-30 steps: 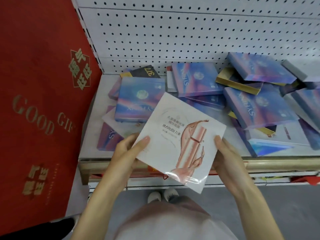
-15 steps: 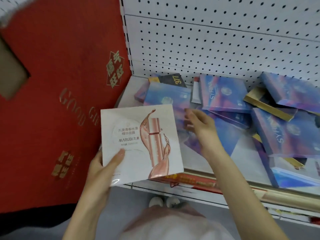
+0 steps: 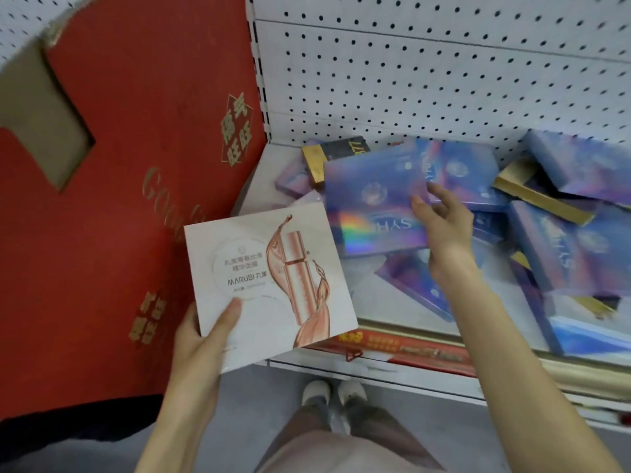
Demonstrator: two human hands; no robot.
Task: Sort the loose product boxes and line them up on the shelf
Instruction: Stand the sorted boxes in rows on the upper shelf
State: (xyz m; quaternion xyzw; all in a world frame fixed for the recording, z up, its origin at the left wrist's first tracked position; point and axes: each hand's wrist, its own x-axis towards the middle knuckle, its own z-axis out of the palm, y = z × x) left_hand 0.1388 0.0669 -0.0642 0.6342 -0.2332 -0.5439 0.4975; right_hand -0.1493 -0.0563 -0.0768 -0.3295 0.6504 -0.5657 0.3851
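My left hand (image 3: 201, 336) grips a flat white box (image 3: 273, 285) printed with a rose-gold bottle by its lower left corner, thumb on its face, in front of the shelf's left end. My right hand (image 3: 444, 227) holds the right edge of a blue holographic box (image 3: 372, 206), thumb on its face and fingers past the edge; the box is tilted up from the pile. Several more blue-purple boxes (image 3: 580, 247) lie jumbled on the white shelf (image 3: 392, 312). A black and gold box (image 3: 338, 155) sits at the back left of the shelf.
A large red cardboard carton (image 3: 129, 186) with gold lettering stands against the shelf's left side. White pegboard (image 3: 426, 80) forms the back wall. Red and gold packages (image 3: 409, 346) lie on the lower shelf. My shoes (image 3: 331, 394) show on the grey floor below.
My right hand left the white box, reached onto the shelf and took the blue holographic box, which now tilts up. My left hand carried the white box left. The view swung left.
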